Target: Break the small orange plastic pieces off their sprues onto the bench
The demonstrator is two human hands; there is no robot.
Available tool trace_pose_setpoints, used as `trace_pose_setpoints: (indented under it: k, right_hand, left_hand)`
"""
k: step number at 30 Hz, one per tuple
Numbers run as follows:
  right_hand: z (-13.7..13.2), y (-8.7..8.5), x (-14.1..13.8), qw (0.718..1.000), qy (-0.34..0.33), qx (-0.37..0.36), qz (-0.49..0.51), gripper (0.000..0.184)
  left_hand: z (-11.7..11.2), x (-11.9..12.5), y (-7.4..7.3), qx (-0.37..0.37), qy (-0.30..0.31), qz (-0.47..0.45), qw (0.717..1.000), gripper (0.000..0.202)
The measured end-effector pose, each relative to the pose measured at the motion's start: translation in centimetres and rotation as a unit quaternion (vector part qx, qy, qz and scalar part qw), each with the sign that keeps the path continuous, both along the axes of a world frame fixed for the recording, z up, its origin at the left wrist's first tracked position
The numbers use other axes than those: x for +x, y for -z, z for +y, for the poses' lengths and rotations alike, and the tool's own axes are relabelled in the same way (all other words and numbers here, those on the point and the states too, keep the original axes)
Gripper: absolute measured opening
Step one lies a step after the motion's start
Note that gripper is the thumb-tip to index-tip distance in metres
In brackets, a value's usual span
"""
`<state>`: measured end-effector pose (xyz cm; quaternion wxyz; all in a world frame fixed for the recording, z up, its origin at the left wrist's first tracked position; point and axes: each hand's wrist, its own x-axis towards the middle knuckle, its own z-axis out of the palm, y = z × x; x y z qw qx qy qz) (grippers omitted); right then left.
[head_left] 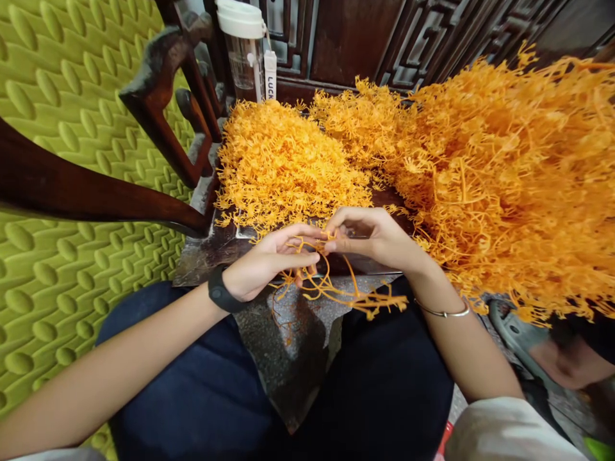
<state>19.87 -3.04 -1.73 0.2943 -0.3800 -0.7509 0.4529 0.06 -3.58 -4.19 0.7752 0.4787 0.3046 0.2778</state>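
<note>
Both my hands meet at the middle of the head view, over my lap. My left hand (269, 261), with a black band on the wrist, has its fingers curled round thin orange plastic sprigs (336, 291) that hang down toward my dark trousers. My right hand (369, 238), with a thin metal bangle on the wrist, pinches the same bunch of sprigs from the right, fingertips touching those of my left hand. Just beyond my hands lies a flat heap of small orange sprigs (283, 163).
A far larger mound of long orange sprigs (509, 186) fills the right side. A clear bottle with a white lid (245, 51) stands at the back against dark carved wood. A dark wooden chair arm (96, 192) and green quilted cushion (57, 102) lie on the left.
</note>
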Motion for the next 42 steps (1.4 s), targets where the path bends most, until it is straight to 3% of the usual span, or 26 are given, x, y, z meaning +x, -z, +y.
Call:
trace_pose_setpoints:
  k: [4, 11, 16, 19, 24, 28, 33, 42]
  right_hand:
    - [0.1, 0.1, 0.2, 1.000, 0.022, 0.008, 0.016, 0.018]
    - [0.3, 1.0, 0.1, 0.990, -0.018, 0.129, -0.053, 0.013]
    - [0.4, 1.2, -0.1, 0.986, -0.002, 0.157, -0.052, 0.006]
    - [0.1, 1.1, -0.5, 0.992, -0.002, 0.125, -0.022, 0.004]
    - [-0.3, 0.4, -0.6, 0.996, -0.050, -0.046, 0.051, 0.006]
    - [-0.4, -0.1, -0.3, 0.992, -0.071, -0.090, 0.049, 0.006]
    - [-0.3, 0.0, -0.1, 0.995, -0.062, -0.080, 0.025, 0.008]
    - [-0.5, 0.6, -0.4, 0.994, -0.012, 0.051, -0.092, 0.020]
  left_hand:
    - [0.0, 0.0, -0.3, 0.011, 0.007, 0.038, 0.999, 0.019]
    - [0.0, 0.2, -0.4, 0.015, 0.022, 0.093, 0.995, 0.023]
    - [0.1, 0.1, -0.1, 0.004, 0.019, 0.083, 0.996, 0.025]
    - [0.1, 0.0, -0.2, 0.014, -0.005, 0.087, 0.996, 0.025]
    - [0.0, -0.1, -0.7, 0.026, -0.026, 0.072, 0.997, 0.023]
    - [0.0, -0.1, -0.8, -0.001, -0.022, 0.057, 0.998, 0.026]
    - [0.1, -0.1, -0.7, 0.003, -0.020, 0.079, 0.997, 0.022]
    - [0.4, 0.0, -0.5, 0.030, -0.063, 0.129, 0.989, 0.021]
